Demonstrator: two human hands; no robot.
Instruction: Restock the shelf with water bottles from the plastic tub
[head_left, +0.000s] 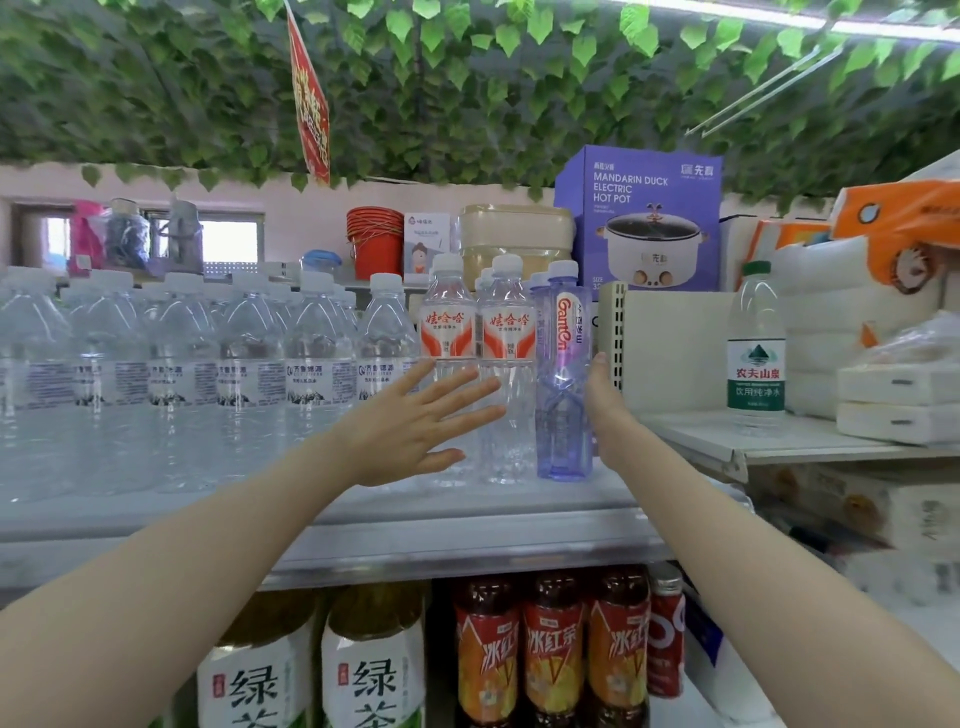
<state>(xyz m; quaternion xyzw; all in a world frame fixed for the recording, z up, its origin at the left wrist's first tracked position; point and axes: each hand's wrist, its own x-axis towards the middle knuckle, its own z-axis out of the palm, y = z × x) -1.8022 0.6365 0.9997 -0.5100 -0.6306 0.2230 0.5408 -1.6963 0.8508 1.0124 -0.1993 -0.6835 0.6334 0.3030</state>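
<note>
Fingers (457, 388) of my left hand (410, 426) lie spread and flat against the red-labelled bottles (449, 332) on the shelf (467, 535), gripping nothing. My right hand (605, 400), straight too, flanks the blue bottle (563, 374). I should press low and evenly, squaring the row without tipping it. The tub is out of view.
</note>
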